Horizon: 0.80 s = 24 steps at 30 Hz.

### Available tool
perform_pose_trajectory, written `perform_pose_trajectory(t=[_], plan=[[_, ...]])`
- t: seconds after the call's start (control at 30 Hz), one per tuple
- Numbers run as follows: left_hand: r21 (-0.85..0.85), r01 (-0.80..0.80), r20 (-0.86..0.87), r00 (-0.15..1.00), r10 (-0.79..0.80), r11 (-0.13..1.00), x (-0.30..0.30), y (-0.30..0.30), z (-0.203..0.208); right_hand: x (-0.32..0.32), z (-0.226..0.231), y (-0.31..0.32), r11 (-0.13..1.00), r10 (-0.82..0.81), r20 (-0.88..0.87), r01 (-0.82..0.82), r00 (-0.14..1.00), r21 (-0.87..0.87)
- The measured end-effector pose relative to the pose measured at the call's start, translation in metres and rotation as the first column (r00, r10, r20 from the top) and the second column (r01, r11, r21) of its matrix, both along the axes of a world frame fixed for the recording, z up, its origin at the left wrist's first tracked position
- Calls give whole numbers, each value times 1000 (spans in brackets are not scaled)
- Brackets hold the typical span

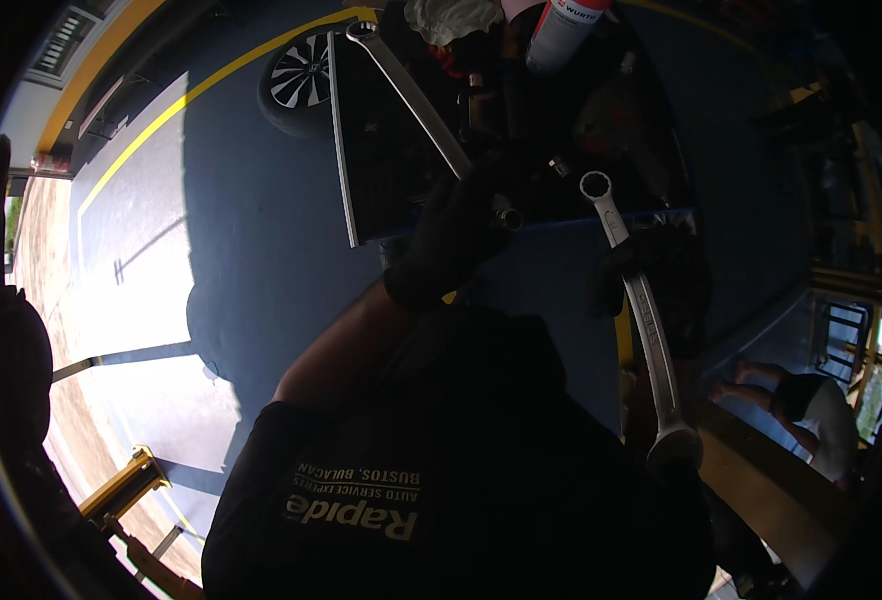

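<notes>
Both of my hands wear black gloves. My left hand (446, 230) is closed around a long silver combination wrench (406, 90), whose ring end points up and to the left. A small round brass-coloured end (508, 218) shows beside that hand; I cannot make out what it belongs to. Farther right, my right hand (661, 265) grips a second combination wrench (651, 335) by its shaft. Its ring end points up and its open end lies lower, near my right forearm. Both hands are over the near edge of a dark tool cart (344, 150), whose inside is mostly in shadow.
On the cart stand a white-and-red spray can (561, 35) and a pale crumpled rag (451, 18). A car wheel (303, 85) is on the blue floor (251, 250) beyond its left side. A yellow metal post (126, 490) stands lower left. Another person (826, 415) bends at the right.
</notes>
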<state>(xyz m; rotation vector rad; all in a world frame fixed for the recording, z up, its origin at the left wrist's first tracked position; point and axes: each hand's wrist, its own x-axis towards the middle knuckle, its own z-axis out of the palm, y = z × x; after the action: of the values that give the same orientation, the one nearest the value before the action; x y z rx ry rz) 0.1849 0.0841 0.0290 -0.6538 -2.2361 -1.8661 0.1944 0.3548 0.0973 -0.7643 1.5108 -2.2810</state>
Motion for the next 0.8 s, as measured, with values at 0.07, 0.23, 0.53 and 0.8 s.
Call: perform_pose_trajectory(t=[0.07,0.23,0.53,0.8], plan=[[-43,-2,54,999,5,999,2,-2,-11,7,1,1,994,93,132,-83,987,-76],[-22,33,35,999,-32,999,5,-3,-20,21,34,-20,807,-318,281,103,905,581],[-134,37,-197,978,-63,990,5,-1,11,-24,-29,52,720,50,321,-257,946,645],[-297,82,-183,973,-141,951,11,-6,15,-45,66,-11,533,-27,92,-63,995,844]])
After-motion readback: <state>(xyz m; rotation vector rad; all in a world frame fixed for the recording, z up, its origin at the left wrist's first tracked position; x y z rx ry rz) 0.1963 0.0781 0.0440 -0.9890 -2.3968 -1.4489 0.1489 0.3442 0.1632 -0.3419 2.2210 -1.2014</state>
